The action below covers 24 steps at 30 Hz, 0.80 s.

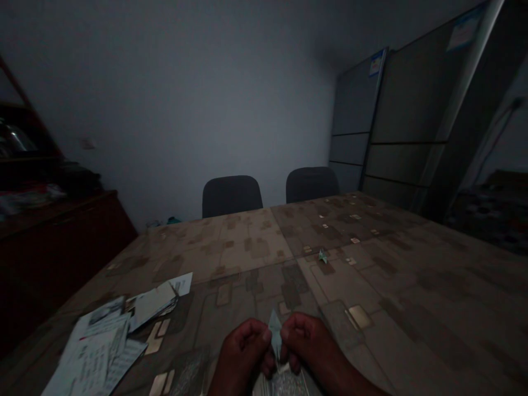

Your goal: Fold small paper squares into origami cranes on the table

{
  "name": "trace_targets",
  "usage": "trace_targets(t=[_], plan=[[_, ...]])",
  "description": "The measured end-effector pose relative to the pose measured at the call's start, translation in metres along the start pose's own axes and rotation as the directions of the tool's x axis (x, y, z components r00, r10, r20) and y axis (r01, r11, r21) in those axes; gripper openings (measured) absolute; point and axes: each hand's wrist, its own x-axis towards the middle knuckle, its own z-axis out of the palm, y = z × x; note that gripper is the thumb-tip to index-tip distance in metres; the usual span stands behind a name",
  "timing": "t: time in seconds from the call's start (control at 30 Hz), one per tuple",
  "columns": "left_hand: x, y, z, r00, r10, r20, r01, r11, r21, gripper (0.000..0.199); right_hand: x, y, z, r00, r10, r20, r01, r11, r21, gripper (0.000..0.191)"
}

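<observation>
two bare hands, one small piece of folded paper between them, at the near edge of the view. left hand (pixel 244 347): fingers curled, thumb and fingertips pinching the left side of the folded paper (pixel 275 329). right hand (pixel 311 340): fingers likewise curled, pinching the right side of the same piece. folded paper: pale greenish, narrow, its pointed end uppermost, held just above the tabletop (pixel 256 247); lower part partly hidden by the fingers.

one small green folded figure (pixel 323 256), standing alone on the tabletop, beyond the hands and to the right; fine detail too small to tell. one pile of loose printed sheets (pixel 93 352), overlapping, at the left. one stack of smaller paper pieces (pixel 153 303), just beside the pile, on its right, edges uneven.

tabletop: brown and beige, patterned with rounded rectangles, some of them shiny. two dark chairs, left one (pixel 232 197) and right one (pixel 312 185), backs showing past the far edge. one tall panelled cabinet (pixel 404 115), right. one dark reddish cabinet (pixel 78 231), left. one plain pale wall (pixel 198 104), behind; light dim.
</observation>
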Motion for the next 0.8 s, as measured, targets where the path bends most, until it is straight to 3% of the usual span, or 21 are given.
trace_targets(t=[0.13, 0.3, 0.5, 0.63, 0.8], plan=[[-0.001, 0.003, -0.001, 0.999, 0.000, 0.045, 0.001, 1.000, -0.020, 0.038, -0.002, -0.001, -0.001, 0.999, -0.033, 0.036, 0.032, 0.999, 0.026, 0.043], [-0.004, 0.009, 0.001, 0.998, -0.003, 0.060, 0.005, 1.000, -0.030, 0.036, 0.002, 0.003, -0.001, 1.000, -0.026, 0.003, 0.026, 1.000, 0.005, 0.045], [-0.004, 0.006, 0.000, 1.000, -0.018, 0.021, 0.018, 1.000, 0.008, 0.040, -0.002, -0.002, 0.006, 0.998, -0.010, -0.061, 0.008, 0.999, -0.041, 0.031], [-0.005, 0.004, 0.000, 1.000, -0.013, 0.012, 0.013, 1.000, 0.029, 0.040, -0.006, -0.007, 0.008, 0.985, -0.107, -0.133, 0.098, 0.992, -0.074, 0.019], [-0.005, 0.004, -0.001, 0.999, -0.007, 0.052, 0.007, 1.000, 0.001, 0.035, -0.006, -0.008, 0.007, 0.991, -0.056, -0.125, 0.052, 0.998, -0.034, 0.023]])
